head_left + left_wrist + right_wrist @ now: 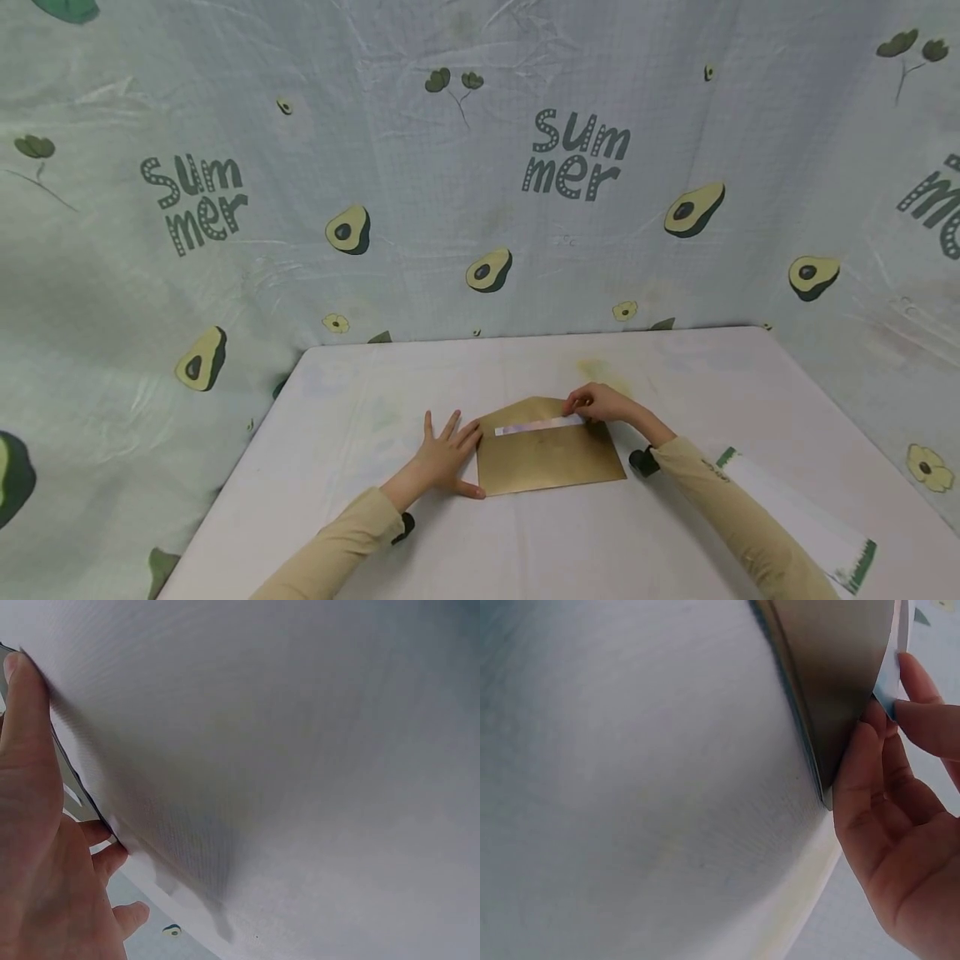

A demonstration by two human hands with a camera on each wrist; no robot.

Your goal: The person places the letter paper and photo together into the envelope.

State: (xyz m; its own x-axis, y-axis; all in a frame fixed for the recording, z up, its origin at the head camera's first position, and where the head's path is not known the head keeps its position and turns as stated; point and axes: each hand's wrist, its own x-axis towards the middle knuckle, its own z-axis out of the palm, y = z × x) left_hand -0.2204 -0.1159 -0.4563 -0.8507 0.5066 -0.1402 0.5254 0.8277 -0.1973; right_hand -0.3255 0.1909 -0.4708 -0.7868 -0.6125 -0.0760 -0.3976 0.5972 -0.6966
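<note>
A gold-brown envelope (551, 463) lies on the white table with its pointed flap up at the far side. From its opening shows a thin strip of pale, pinkish paper (525, 428). My left hand (442, 458) rests with spread fingers along the envelope's left edge; thumb and fingertips touch that edge in the left wrist view. At the opening's right end, my right hand (602, 403) pinches the paper between thumb and finger. In the right wrist view the paper's bluish corner (886, 701) sits under the thumb, beside the envelope (832, 667). Most of the paper is hidden inside.
To the right, partly behind my right sleeve (735, 517), lies a white sheet with green grassy ends (798, 512). A pale curtain (420, 175) printed with avocados hangs behind the white table (360, 400) and at its sides.
</note>
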